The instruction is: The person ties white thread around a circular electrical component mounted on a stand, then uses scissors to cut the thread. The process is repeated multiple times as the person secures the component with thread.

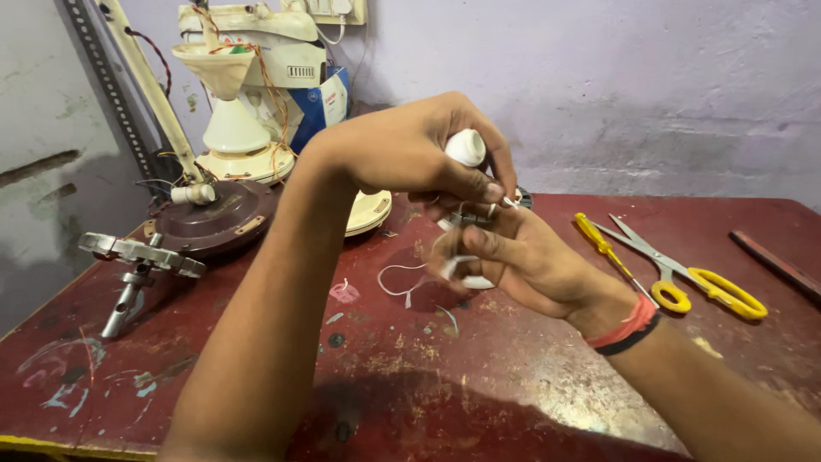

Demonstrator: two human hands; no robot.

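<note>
At centre frame, left hand (419, 154) grips a white plastic fitting (466, 147); right hand (522, 257) pinches thin white wire (402, 278) beneath it – wiring appears underway. Next move likely demands steady fingertip control – scissors (684, 269) and yellow screwdriver (603, 246) lie right on the counter (410, 376)

We see white part (466, 147) in left hand (410, 154): smooth glossy plastic. Table (410, 376): worn, scratched maroon paint. Scissors (676, 261): bright metal blades, glossy yellow plastic handles. Motor housing (214, 224): brown, matt.
</note>
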